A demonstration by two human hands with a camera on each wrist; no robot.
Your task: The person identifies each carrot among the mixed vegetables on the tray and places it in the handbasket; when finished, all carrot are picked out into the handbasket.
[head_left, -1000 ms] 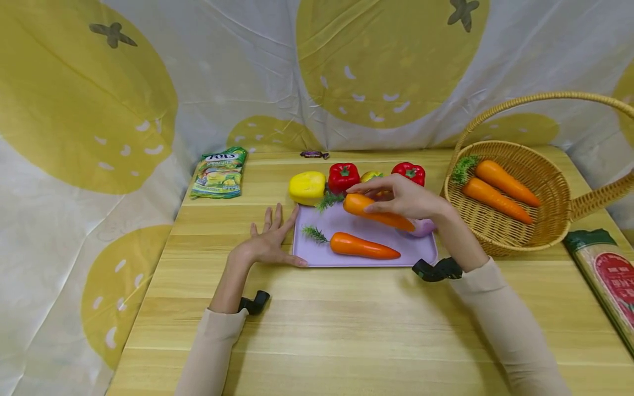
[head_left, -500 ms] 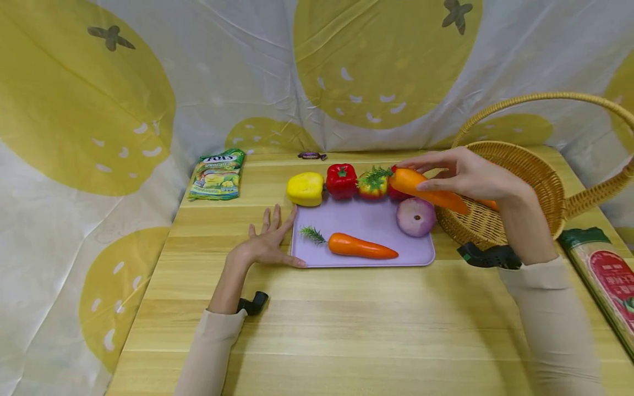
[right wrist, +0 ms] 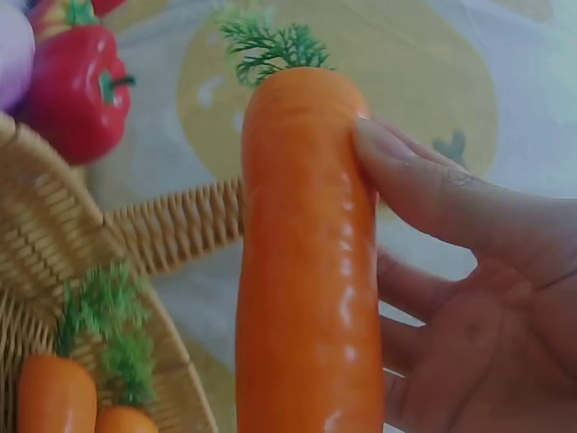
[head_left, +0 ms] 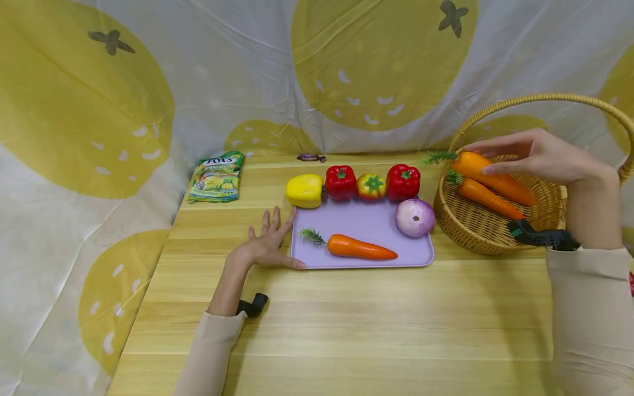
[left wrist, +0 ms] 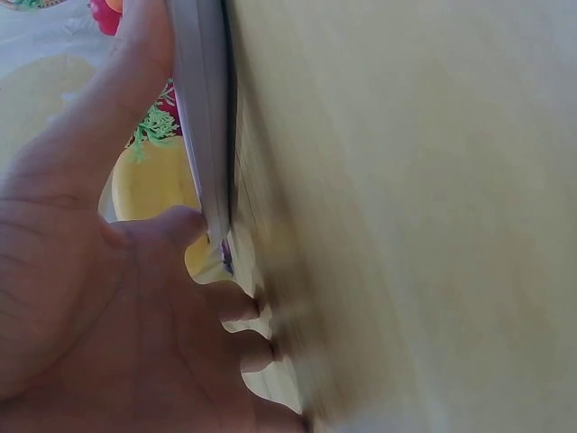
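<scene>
My right hand [head_left: 545, 157] pinches an orange carrot [right wrist: 306, 244] with a green top between thumb and fingers, over the wicker basket [head_left: 460, 228]. Two other carrots lie in the basket, as the right wrist view shows; one of them, a lower carrot [head_left: 487, 199], shows below the held one. At the lilac tray's [head_left: 356, 220] left edge, my left hand [head_left: 262, 245] is spread, thumb and index fingertip right at the rim. On the tray lie another carrot [head_left: 361, 247] and a purple onion [head_left: 415, 218].
Along the tray's far edge stand a yellow pepper [head_left: 304, 191], two red peppers [head_left: 340, 182] and a red-yellow fruit [head_left: 371, 187]. A green snack bag [head_left: 216, 177] lies at the back left, and a wrapped candy [head_left: 311, 158] near the curtain. The basket's tall handle [head_left: 540, 97] arches above it.
My right hand has carried the carrot from above the tray rightward to over the basket, uncovering the onion and right red pepper. My left hand has stayed at the tray edge.
</scene>
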